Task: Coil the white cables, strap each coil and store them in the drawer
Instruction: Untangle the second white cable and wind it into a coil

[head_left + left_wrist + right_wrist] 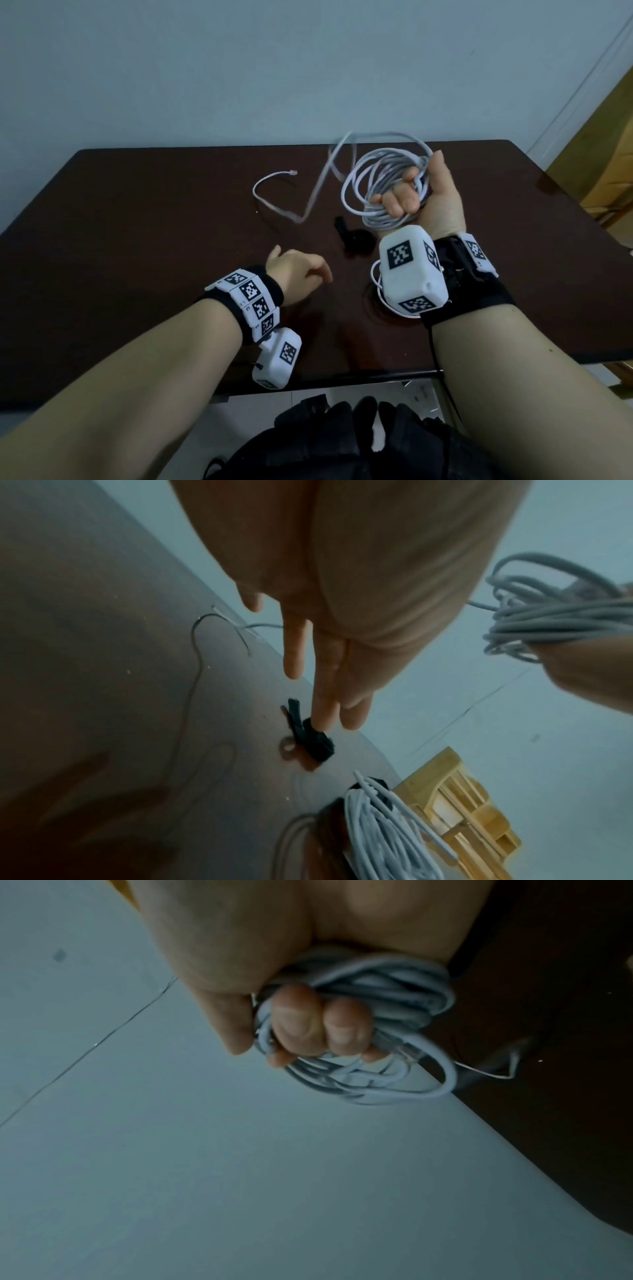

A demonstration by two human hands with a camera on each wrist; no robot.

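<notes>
A dark brown, glossy wooden table [137, 219] stands against a pale blue-grey wall [239, 68]. To the right, beyond the table's edge, is a yellow wooden slatted frame [459, 804].

The right hand [423, 197] is raised above the table's far right part, its fingers [296, 1018] curled tight round a loose coil of white round cable [380, 178]. From that coil a free tail [284, 195] drops to the table and ends in a clear plug [292, 172].

A second coil of white cable [383, 837] lies on the table near the front edge, mostly hidden under the right wrist in the head view; whether it is strapped cannot be told.

The left hand [296, 274] hovers low over the table's middle, holding nothing, its fingers [294, 653] straight and slightly spread, pointing at a small black fabric strap [354, 236]. The strap lies on the table between the two hands; from the left wrist view the fingertips are at or just above it, contact unclear.
</notes>
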